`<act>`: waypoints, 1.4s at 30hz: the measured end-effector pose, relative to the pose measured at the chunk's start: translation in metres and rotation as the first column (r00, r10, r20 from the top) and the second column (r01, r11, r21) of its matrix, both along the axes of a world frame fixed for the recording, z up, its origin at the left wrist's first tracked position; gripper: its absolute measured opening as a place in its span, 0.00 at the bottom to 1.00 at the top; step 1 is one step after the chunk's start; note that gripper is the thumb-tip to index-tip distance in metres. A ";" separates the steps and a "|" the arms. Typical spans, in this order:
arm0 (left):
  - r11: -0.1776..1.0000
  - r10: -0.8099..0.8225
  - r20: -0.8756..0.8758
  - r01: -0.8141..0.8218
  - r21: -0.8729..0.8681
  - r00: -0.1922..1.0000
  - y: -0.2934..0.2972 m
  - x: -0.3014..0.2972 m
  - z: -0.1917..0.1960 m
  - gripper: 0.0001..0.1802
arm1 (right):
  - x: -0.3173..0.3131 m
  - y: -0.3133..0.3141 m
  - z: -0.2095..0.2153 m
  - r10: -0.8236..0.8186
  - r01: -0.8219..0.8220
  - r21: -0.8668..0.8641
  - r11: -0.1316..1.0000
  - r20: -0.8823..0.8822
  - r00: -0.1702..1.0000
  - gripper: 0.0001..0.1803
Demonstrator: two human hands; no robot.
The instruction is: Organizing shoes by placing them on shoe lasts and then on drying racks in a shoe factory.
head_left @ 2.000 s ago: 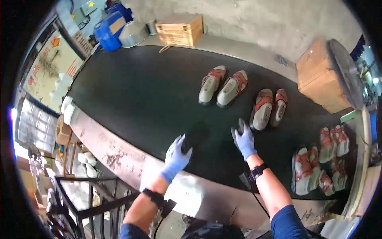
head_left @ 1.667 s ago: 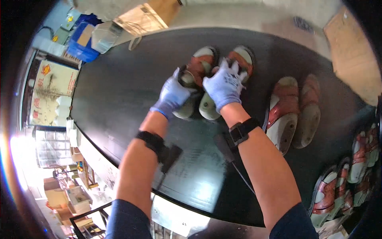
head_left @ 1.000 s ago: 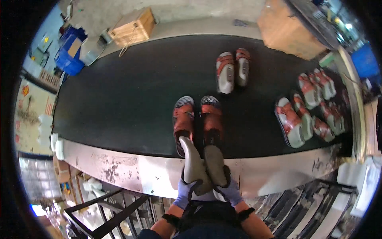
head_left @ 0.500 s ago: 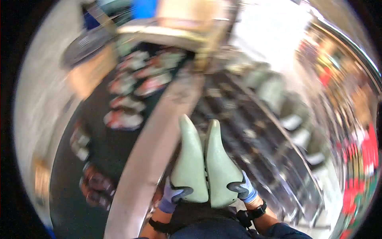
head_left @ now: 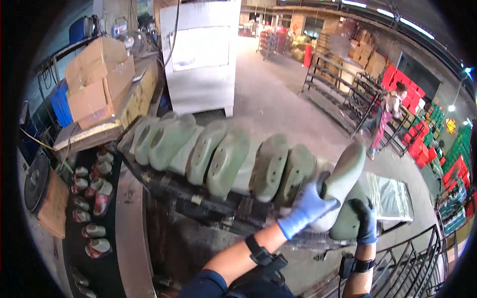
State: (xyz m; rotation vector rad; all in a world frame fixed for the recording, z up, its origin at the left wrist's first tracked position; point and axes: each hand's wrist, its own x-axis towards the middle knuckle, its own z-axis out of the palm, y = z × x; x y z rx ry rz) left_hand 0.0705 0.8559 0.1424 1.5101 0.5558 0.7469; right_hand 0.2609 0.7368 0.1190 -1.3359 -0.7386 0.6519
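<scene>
pale green shoe last [head_left: 343,174]: far right of the rack row [head_left: 223,164], left hand [head_left: 305,208] closed around it. second last [head_left: 348,223]: below it, right hand [head_left: 366,221] wrapped on. risk: leaning neighbours may topple if nudged; either last may slip off the rack's edge.

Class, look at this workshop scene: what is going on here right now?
A person in blue gloves holds a pair of pale green shoe lasts, left hand on one, right hand on the other, at the end of a row of similar lasts on a dark rack. Red sandals lie on the black conveyor belt to the left.
</scene>
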 end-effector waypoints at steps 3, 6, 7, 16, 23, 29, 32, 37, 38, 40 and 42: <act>0.873 0.325 -0.239 -0.193 0.448 0.915 0.016 0.048 -0.028 0.44 | 0.004 0.038 0.004 -0.017 0.325 -0.387 0.863 0.620 0.784 0.26; 0.785 0.319 -0.178 -0.154 0.600 0.931 0.022 0.060 -0.019 0.37 | 0.036 0.050 -0.044 -0.170 0.354 -0.148 0.923 0.669 0.724 0.26; 0.660 0.364 -0.021 -0.242 0.711 0.931 0.021 0.056 -0.021 0.34 | 0.029 0.060 -0.044 -0.254 0.300 0.015 0.954 0.573 0.780 0.26; 0.855 0.471 -0.271 -0.359 0.375 0.839 -0.069 -0.262 -0.226 0.27 | -0.263 0.045 -0.005 0.207 -0.372 0.137 0.918 0.635 0.744 0.23; -0.194 0.633 -0.759 -0.980 0.031 -0.150 -0.244 -0.664 -0.286 0.26 | -0.615 0.062 -0.178 0.940 -0.904 -0.426 0.031 0.319 -0.119 0.22; -0.557 0.274 -0.472 -0.538 0.633 -0.838 -0.409 -0.913 -0.358 0.40 | -0.985 -0.060 -0.264 0.744 -0.723 -0.501 -0.476 0.209 -0.635 0.29; -0.554 0.074 -0.633 -0.559 0.617 -0.771 -0.432 -1.015 -0.347 0.47 | -1.137 -0.126 -0.292 0.579 -0.767 -0.460 -0.447 0.505 -0.640 0.37; -0.649 0.206 -0.737 -0.654 0.390 -0.644 -0.469 -1.145 -0.359 0.46 | -1.343 -0.227 -0.331 0.527 -0.878 -0.470 -0.089 0.726 -0.442 0.49; -0.615 0.178 -0.715 -0.644 0.456 -0.676 -0.480 -1.160 -0.367 0.44 | -1.369 -0.239 -0.331 0.591 -0.820 -0.566 -0.084 0.634 -0.499 0.50; -0.616 0.215 -0.700 -0.651 0.444 -0.681 -0.477 -1.173 -0.361 0.43 | -1.395 -0.230 -0.334 0.648 -0.733 -0.659 -0.171 0.485 -0.588 0.50; -0.599 0.177 -0.721 -0.655 0.461 -0.670 -0.479 -1.160 -0.359 0.43 | -1.390 -0.220 -0.351 0.586 -0.816 -0.545 -0.192 0.603 -0.541 0.48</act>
